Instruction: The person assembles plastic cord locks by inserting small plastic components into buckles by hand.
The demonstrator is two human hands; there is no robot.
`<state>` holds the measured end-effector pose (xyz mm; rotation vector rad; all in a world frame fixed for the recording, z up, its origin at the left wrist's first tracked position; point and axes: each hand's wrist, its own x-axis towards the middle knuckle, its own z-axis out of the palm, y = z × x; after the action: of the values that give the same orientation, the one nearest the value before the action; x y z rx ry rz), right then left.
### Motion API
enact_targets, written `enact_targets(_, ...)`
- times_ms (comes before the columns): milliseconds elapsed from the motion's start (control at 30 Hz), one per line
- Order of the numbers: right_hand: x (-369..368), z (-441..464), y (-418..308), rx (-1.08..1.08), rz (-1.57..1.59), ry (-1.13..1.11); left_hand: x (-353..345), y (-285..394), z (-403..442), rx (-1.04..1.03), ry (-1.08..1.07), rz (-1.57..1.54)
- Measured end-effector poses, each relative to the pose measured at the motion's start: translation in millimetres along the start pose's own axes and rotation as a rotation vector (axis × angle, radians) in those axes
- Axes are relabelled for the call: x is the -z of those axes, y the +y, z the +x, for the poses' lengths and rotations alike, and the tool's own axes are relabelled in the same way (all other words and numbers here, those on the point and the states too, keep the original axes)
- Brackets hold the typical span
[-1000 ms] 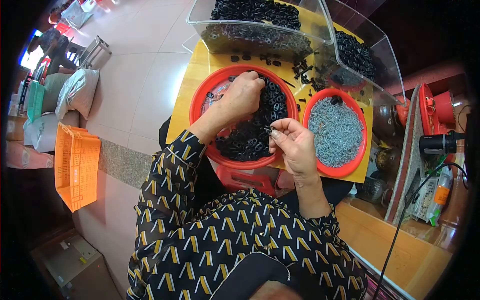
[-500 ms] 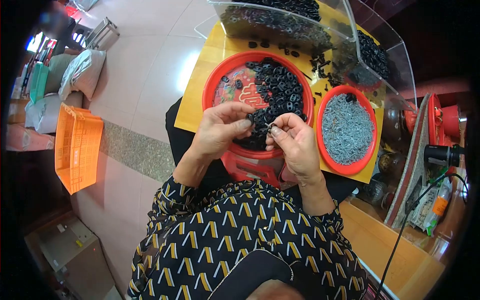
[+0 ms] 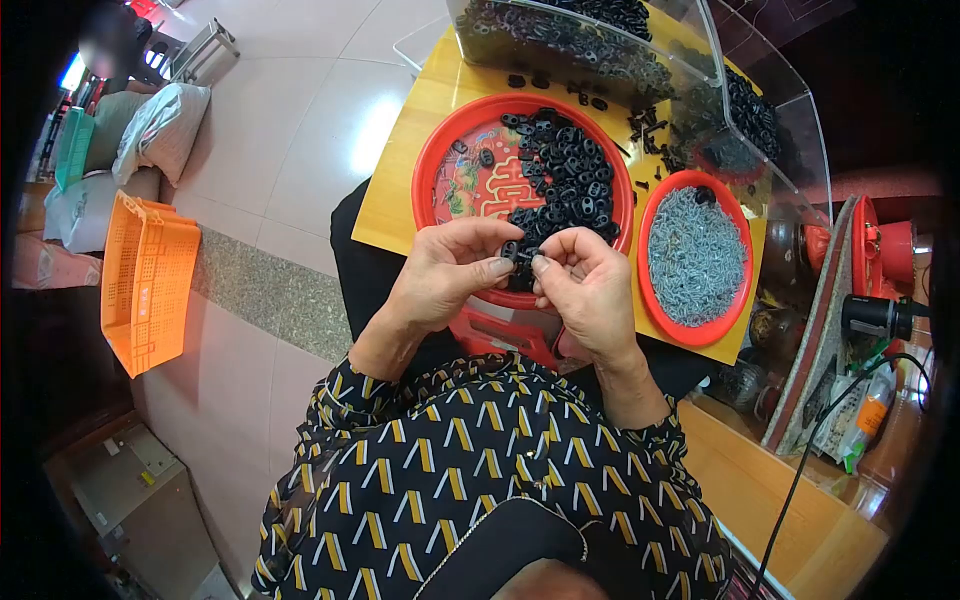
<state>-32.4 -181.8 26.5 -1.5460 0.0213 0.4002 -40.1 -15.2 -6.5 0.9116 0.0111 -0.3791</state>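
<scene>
My left hand (image 3: 438, 272) pinches a small black two-hole cord lock piece (image 3: 511, 250) between thumb and forefinger. Close against it, my right hand (image 3: 588, 290) grips a tiny dark part (image 3: 533, 256) at its fingertips, mostly covered by the thumb. Both hands are over the near rim of a round red tray (image 3: 424, 180), its patterned floor partly covered by a heap of similar black cord lock pieces (image 3: 575, 170). To the right of my right hand, an oval red tray (image 3: 742, 300) holds a mass of small silvery metal springs (image 3: 695, 255).
A clear plastic bin (image 3: 560, 50) of black pieces stands at the back of the yellow board (image 3: 395, 215). Small black pegs (image 3: 645, 130) lie scattered before it. On the floor at left are an orange crate (image 3: 150, 285) and pale sacks (image 3: 165, 130). A black cable (image 3: 800, 470) hangs at right.
My hands have come together, so the piece in my left fingers now meets the part in my right. The view has shifted slightly.
</scene>
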Motion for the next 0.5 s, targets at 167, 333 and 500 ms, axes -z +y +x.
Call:
enact_targets(167,0.2,0.2,-0.8,-0.018,0.000,0.017,-2.6,-0.9,0.7,-0.043,-0.035,0.035)
enact_targets(333,1.3,1.3,2.3,0.016,-0.040,0.003,-3.8,-4.5,2.3,-0.116,-0.075,0.166)
enact_targets(500,3.2,1.6,1.8,-0.006,-0.025,-0.030,-6.7,-4.3,1.4,-0.090,-0.054,0.172)
